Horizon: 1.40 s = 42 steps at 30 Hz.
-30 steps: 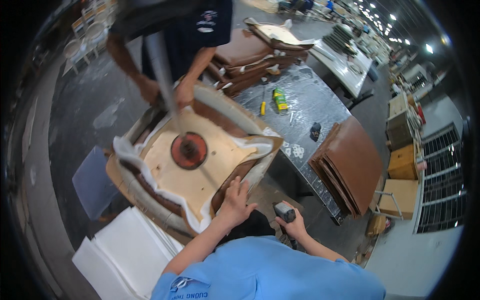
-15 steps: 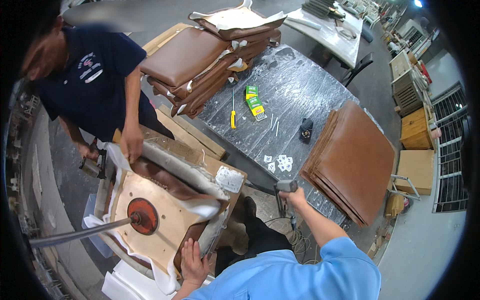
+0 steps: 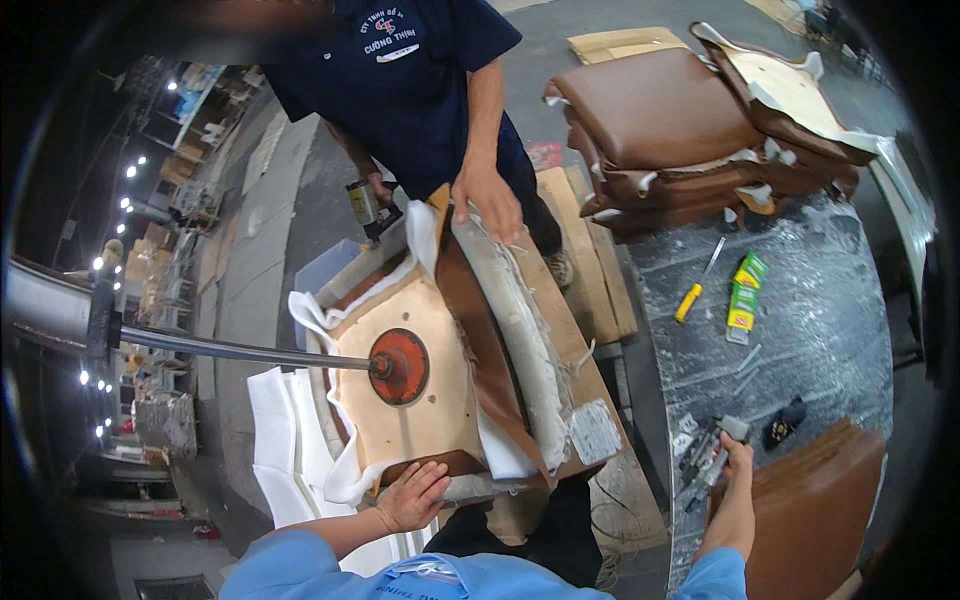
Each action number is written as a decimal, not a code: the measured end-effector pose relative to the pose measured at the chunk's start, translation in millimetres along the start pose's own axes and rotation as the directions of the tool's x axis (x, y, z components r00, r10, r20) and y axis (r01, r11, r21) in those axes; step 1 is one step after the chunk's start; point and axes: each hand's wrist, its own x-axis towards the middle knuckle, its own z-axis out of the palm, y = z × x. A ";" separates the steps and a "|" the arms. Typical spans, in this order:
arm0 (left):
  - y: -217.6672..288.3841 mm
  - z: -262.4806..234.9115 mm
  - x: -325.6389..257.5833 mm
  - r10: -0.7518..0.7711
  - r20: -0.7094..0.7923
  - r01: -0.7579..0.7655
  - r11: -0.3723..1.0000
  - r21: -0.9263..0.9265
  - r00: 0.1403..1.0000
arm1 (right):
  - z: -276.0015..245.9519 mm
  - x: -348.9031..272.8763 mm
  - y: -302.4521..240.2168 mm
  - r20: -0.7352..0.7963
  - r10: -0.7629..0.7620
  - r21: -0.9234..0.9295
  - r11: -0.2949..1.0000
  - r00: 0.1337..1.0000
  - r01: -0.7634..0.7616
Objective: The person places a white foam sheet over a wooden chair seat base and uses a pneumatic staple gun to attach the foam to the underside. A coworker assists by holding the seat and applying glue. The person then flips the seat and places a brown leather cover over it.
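Seat base [image 3: 420, 400], plywood side up with brown cover edges folded over, lies just beyond the left hand [image 3: 412, 497], which presses flat and open on its near edge; its long axis runs near to far. Right hand [image 3: 735, 462] (well right) grips a staple gun [image 3: 708, 455] on the table [image 3: 830, 330]. A co-worker's hand [image 3: 487, 200] holds the far edge.

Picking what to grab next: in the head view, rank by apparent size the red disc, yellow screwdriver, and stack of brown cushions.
1. Stack of brown cushions, clearly largest.
2. Red disc.
3. Yellow screwdriver, thinnest, though about as long as the disc is wide.
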 end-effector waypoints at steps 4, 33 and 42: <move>-16.4 1.3 18.2 0.068 0.045 -0.067 0.997 -0.021 0.997 | -17.4 19.3 -1.2 -0.079 -0.002 0.099 0.995 0.997 0.010; -89.4 19.4 -64.9 0.071 -0.461 -0.201 0.950 -0.239 0.885 | 374.4 -341.0 30.7 0.563 -0.714 -0.589 0.007 0.417 0.808; -88.4 6.2 -74.7 -0.073 -0.602 -0.124 0.952 -0.278 0.795 | 377.3 -343.0 44.3 0.562 -0.758 -0.584 -0.080 0.332 0.808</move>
